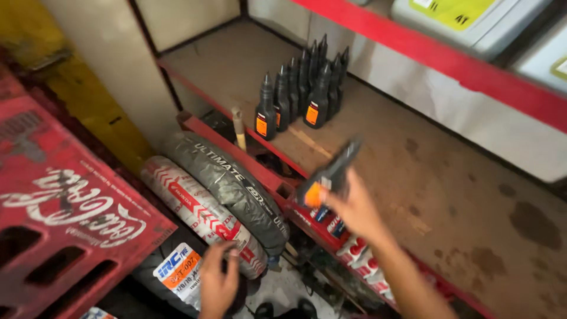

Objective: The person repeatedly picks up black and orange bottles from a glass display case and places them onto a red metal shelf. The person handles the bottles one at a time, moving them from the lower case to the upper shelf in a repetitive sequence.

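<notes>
Crowding shelf [378, 147] — dark bottles [301, 94], wrapped tyres [224, 189]

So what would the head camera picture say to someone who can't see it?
A right hand holds a dark bottle with an orange label over a wooden shelf where matching bottles stand. The left hand rests on wrapped tyres below.

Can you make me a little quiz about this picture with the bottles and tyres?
1. True or false: the right hand holds a dark bottle with an orange label.
2. What does the left hand rest on: A the wrapped tyres, B the red crate, C the wooden shelf?
3. Fill in: the group of bottles stands ___ on the shelf.

Key: 1 true. 2 A. 3 upright.
</notes>
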